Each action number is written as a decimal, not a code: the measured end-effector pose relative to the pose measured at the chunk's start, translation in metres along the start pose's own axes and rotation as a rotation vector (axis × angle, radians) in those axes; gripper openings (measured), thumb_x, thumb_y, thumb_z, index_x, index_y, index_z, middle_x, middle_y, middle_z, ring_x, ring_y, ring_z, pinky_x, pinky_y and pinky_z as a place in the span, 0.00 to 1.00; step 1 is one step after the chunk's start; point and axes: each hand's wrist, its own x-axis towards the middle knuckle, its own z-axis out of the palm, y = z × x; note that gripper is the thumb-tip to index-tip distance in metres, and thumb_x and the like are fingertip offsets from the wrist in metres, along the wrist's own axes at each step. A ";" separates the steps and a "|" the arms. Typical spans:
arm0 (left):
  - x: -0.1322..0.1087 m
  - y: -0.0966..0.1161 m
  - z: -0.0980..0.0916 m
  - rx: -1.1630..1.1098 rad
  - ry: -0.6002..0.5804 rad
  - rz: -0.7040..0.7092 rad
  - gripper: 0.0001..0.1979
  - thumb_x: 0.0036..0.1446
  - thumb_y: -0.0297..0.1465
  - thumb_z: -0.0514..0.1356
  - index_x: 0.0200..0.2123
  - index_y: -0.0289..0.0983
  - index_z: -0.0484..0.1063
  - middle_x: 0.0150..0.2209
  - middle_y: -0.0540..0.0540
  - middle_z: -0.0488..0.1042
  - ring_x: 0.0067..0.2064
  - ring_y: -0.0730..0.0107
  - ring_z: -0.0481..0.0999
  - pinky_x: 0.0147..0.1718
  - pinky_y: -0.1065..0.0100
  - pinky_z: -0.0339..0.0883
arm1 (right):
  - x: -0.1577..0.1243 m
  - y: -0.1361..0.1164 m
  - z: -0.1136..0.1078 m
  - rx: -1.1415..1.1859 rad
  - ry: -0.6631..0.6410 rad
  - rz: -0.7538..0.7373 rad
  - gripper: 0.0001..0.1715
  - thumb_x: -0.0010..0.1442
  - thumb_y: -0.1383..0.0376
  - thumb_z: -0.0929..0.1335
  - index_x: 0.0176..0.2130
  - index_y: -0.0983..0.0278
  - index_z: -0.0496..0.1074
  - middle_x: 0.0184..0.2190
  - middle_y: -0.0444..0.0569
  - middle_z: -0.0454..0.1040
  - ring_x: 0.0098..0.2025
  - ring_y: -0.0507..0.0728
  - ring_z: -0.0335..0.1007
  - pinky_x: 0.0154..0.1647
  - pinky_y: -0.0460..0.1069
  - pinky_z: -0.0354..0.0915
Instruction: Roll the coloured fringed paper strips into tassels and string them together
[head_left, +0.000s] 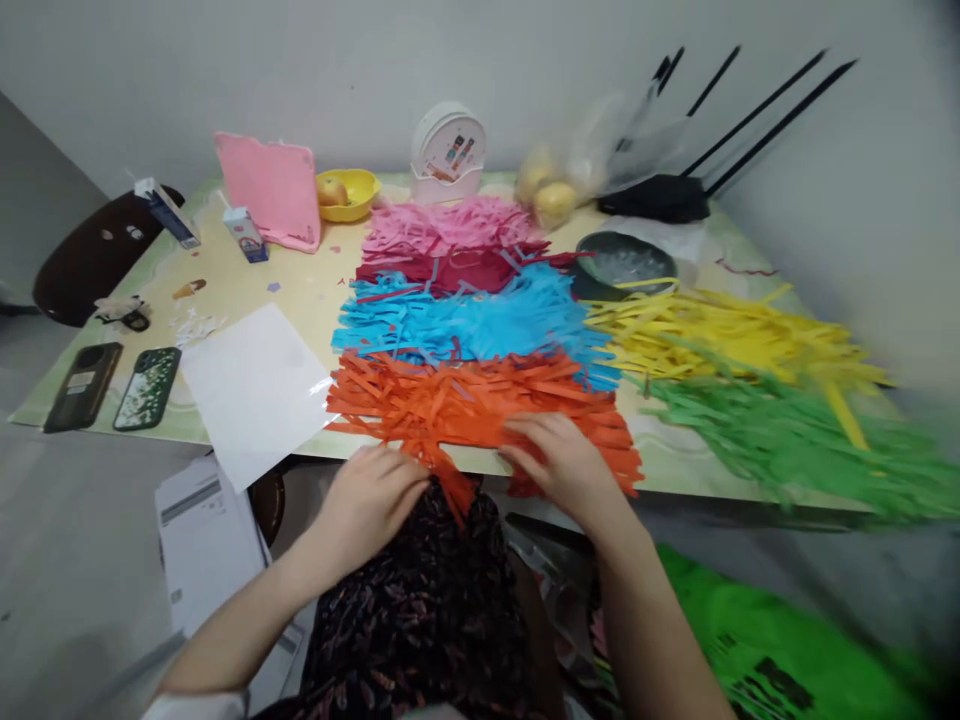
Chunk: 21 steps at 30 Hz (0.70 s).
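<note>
A heap of orange paper strips (480,400) lies at the table's near edge, some hanging over it. My left hand (371,500) has its fingers curled at the strips' lower left edge, pinching strips. My right hand (559,465) lies on the heap's lower right with fingers bent into the strips. Behind the orange heap lie blue strips (472,320), then dark red strips (457,268) and pink strips (450,225). Yellow strips (720,335) and green strips (780,430) spread to the right.
A white sheet (255,385) overhangs the table edge at left, with two phones (116,385) beside it. At the back stand a pink tablet case (274,190), a yellow bowl (356,190), a white round container (448,150), bagged fruit (551,195) and a dark bowl (626,262). Papers (202,540) lie below.
</note>
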 end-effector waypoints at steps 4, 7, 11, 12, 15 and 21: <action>0.074 0.026 0.022 0.328 0.028 0.163 0.09 0.66 0.30 0.54 0.42 0.36 0.74 0.44 0.41 0.77 0.49 0.54 0.71 0.43 0.55 0.63 | 0.000 0.014 0.006 -0.112 -0.101 0.019 0.12 0.64 0.63 0.68 0.44 0.65 0.78 0.44 0.56 0.78 0.46 0.63 0.71 0.47 0.58 0.67; 0.093 0.020 0.034 0.435 -0.030 0.126 0.07 0.64 0.27 0.56 0.41 0.34 0.74 0.43 0.40 0.76 0.49 0.52 0.69 0.42 0.55 0.61 | 0.005 0.016 0.001 -0.158 -0.135 0.034 0.09 0.64 0.64 0.68 0.40 0.63 0.79 0.42 0.55 0.79 0.44 0.63 0.71 0.45 0.57 0.66; 0.098 0.009 0.038 0.441 -0.026 0.069 0.07 0.64 0.27 0.55 0.37 0.35 0.74 0.41 0.41 0.75 0.48 0.52 0.69 0.42 0.54 0.60 | 0.006 0.000 -0.010 -0.072 -0.063 0.040 0.12 0.66 0.62 0.66 0.40 0.64 0.78 0.41 0.55 0.79 0.44 0.62 0.72 0.46 0.58 0.67; 0.099 0.007 0.038 0.422 -0.005 0.045 0.08 0.64 0.27 0.54 0.37 0.35 0.73 0.41 0.41 0.76 0.47 0.53 0.69 0.42 0.55 0.60 | 0.005 -0.007 -0.010 -0.019 -0.031 0.040 0.13 0.67 0.62 0.65 0.41 0.64 0.77 0.41 0.55 0.79 0.44 0.61 0.73 0.47 0.57 0.68; 0.104 0.005 0.035 0.303 0.114 -0.048 0.06 0.63 0.28 0.56 0.36 0.36 0.72 0.43 0.41 0.76 0.47 0.54 0.69 0.41 0.56 0.60 | 0.007 -0.031 -0.001 0.133 -0.029 -0.003 0.17 0.68 0.66 0.61 0.49 0.64 0.75 0.48 0.55 0.78 0.50 0.59 0.73 0.54 0.56 0.69; 0.105 -0.017 0.003 -0.249 0.625 -0.165 0.03 0.54 0.26 0.57 0.30 0.38 0.68 0.38 0.46 0.76 0.45 0.61 0.73 0.46 0.59 0.64 | 0.032 -0.043 0.025 -0.053 -0.324 0.278 0.27 0.63 0.72 0.58 0.58 0.73 0.69 0.48 0.65 0.78 0.51 0.64 0.75 0.54 0.58 0.69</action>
